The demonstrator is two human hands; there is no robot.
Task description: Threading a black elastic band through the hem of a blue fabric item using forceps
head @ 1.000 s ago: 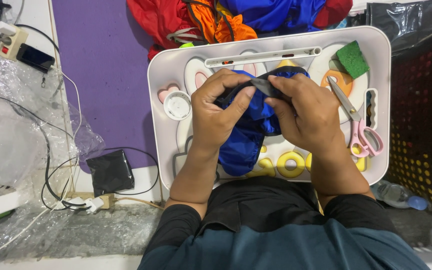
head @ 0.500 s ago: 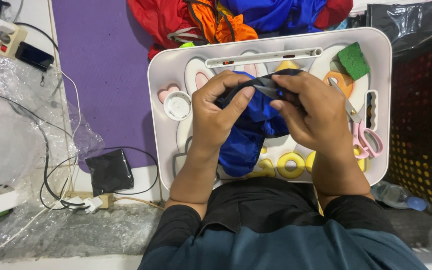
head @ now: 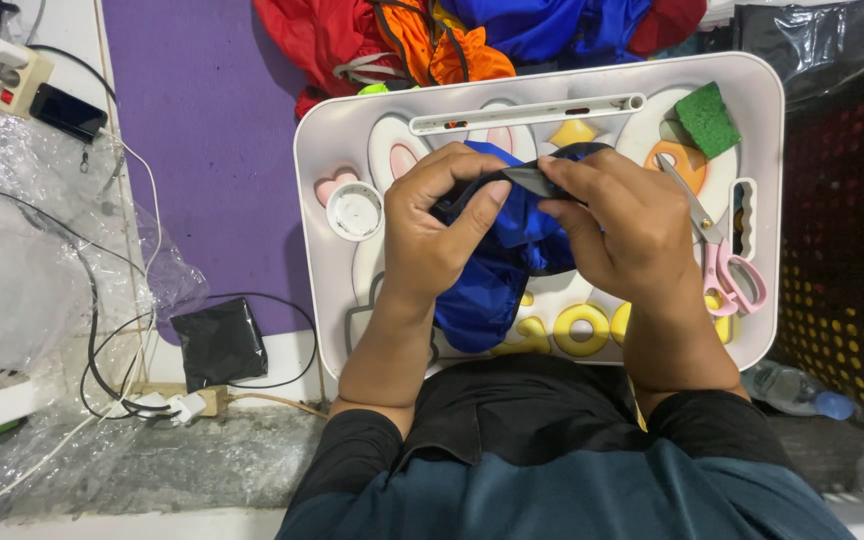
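Both hands meet at the centre of the frame over a white lap tray (head: 322,200) with rounded corners. The left hand (head: 442,225) is curled, thumb and fingers pinched closed on the upper edge of a blue cloth (head: 497,280). The right hand (head: 622,225) is likewise closed on it, its fingertips clamping a dark band (head: 530,180) at the cloth's top edge, so that the band is stretched between the two hands.

The blue cloth looks thin, shiny and limp, very light, likely a little slippery; it bunches and sags rather than keeping a shape. It seems best gripped at its dark band, where the material is doubled and firmer, with a pinch on either side as here. The band runs roughly left to right across the frame, tilting slightly down to the right, while the loose body of the cloth hangs from it toward the lower centre of the tray.

At the right of the tray lie pink-handled scissors (head: 727,270), blades pointing to the upper left, and a green sponge (head: 707,118) in the upper right corner. A white round cap (head: 354,210) sits left of the hands. A pile of red, orange and blue garments (head: 472,35) lies above the tray.
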